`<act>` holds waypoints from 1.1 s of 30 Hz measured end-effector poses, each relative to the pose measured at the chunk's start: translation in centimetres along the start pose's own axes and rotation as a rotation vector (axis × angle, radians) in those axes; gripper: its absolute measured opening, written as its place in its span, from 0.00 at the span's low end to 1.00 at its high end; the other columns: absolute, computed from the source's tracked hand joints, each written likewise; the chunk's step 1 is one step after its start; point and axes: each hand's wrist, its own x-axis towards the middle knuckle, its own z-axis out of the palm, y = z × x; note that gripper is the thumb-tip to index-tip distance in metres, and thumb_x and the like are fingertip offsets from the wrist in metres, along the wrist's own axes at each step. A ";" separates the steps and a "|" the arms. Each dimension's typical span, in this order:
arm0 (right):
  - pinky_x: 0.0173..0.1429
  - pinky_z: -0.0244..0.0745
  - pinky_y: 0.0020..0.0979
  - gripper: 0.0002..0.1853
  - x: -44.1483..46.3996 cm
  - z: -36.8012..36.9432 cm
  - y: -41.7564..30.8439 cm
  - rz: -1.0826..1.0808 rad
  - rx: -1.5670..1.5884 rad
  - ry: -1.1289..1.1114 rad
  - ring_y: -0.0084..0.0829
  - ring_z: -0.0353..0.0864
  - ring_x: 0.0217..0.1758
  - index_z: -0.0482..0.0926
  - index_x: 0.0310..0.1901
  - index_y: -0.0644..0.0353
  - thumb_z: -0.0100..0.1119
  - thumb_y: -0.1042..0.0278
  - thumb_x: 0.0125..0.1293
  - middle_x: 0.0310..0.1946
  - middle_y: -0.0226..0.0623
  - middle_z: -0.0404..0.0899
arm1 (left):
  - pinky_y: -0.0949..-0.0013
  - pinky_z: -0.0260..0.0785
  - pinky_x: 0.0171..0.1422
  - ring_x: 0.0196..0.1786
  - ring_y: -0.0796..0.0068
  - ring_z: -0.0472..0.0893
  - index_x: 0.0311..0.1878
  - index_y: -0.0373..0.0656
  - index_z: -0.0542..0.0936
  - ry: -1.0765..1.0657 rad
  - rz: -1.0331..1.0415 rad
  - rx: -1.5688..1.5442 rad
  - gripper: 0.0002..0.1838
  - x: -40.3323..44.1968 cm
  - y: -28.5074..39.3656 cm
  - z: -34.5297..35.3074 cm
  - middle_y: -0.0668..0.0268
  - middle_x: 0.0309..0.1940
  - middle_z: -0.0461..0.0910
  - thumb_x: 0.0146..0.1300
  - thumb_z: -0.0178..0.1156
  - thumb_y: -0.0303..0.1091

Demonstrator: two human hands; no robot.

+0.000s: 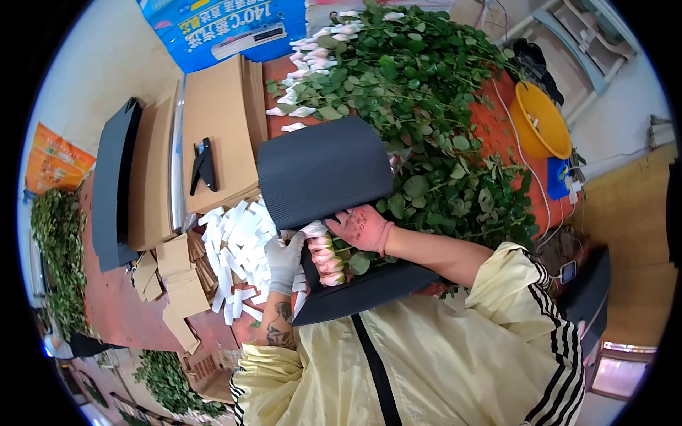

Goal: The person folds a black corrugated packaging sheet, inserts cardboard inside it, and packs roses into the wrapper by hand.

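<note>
In a white-grey glove, my left hand [284,259] is closed at the left edge of the black corrugated sheet [323,170], beside the row of blooms; its fingertips are partly hidden. A pink-gloved right hand, my right hand [361,227], has its fingers bent around a rose with a whitish sleeved head [313,229], just under the raised flap. Below it, several pink roses [327,261] lie stacked in a row inside the folded sheet. Their stems run to the right, mostly covered by the sheet and my right arm.
White paper strips [238,245] are heaped left of my left hand. A black stapler [203,167] lies on brown cardboard sheets [224,128]. Many leafy rose stems [419,92] cover the red table [114,305]. A yellow basin [540,124] and a white cable stand at right.
</note>
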 end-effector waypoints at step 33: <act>0.57 0.68 0.35 0.21 -1.8 -8.3 0.3 -0.001 0.336 0.123 0.37 0.77 0.47 0.73 0.51 0.57 0.48 0.56 0.59 0.45 0.39 0.77 | 0.67 0.75 0.42 0.37 0.63 0.82 0.45 0.50 0.82 -0.576 0.645 0.756 0.14 -2.6 5.2 -2.0 0.67 0.49 0.80 0.55 0.56 0.30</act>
